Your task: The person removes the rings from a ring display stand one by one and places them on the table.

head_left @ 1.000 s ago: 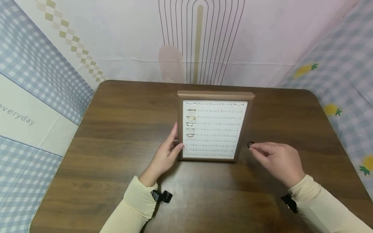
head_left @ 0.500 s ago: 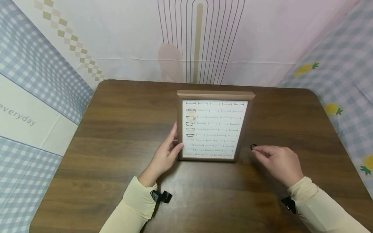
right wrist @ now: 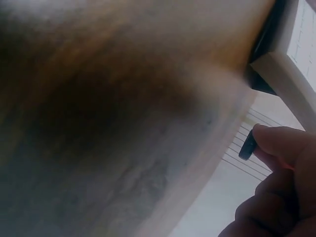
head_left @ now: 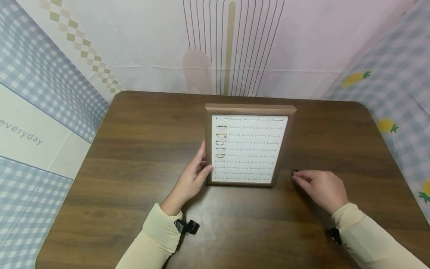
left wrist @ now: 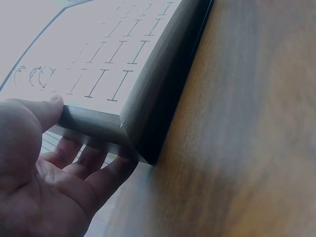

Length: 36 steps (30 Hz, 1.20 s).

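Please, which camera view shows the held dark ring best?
The right wrist view: the dark ring appears largest there, though seen nearly edge-on. The head view shows it small, as a thin curved loop. The left wrist view does not show it.

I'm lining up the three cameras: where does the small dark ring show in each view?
Head: the dark ring is right of centre, pinched by the right hand.
Left wrist: not in it.
Right wrist: the dark ring is at right, slightly below mid-height.
Shared landmark: the wooden frame, near centre, upper left and upper right respectively.
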Tool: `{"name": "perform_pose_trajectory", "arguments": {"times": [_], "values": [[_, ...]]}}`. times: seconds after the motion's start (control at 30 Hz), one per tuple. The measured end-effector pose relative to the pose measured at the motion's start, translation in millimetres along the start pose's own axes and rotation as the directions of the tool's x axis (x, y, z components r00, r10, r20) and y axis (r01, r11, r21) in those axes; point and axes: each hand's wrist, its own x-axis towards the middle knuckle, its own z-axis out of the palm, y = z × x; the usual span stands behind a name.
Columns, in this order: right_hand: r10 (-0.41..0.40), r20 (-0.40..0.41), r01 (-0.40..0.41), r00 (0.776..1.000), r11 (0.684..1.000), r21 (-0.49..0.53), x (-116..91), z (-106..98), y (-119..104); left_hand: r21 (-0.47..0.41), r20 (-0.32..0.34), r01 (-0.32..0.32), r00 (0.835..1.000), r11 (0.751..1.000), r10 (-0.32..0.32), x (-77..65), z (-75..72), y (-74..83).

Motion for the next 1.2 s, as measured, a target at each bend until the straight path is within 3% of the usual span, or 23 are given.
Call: {"name": "perform_pose_trajectory", "arguments": {"times": [0.7,1.2], "values": [[0.074,0.121,-0.07,0.99,0.997,-0.036,0.3,6.0,7.7,-0.021,0.003,0.017,1.0,1.0,-0.017,0.3,0.2,2.3],[0.078,0.13,-0.073,0.988,0.996,-0.047,-0.6,7.7,13.1,-0.033,0.01,0.003,1.0,0.999,-0.003,0.8,-0.4,1.0]]}}
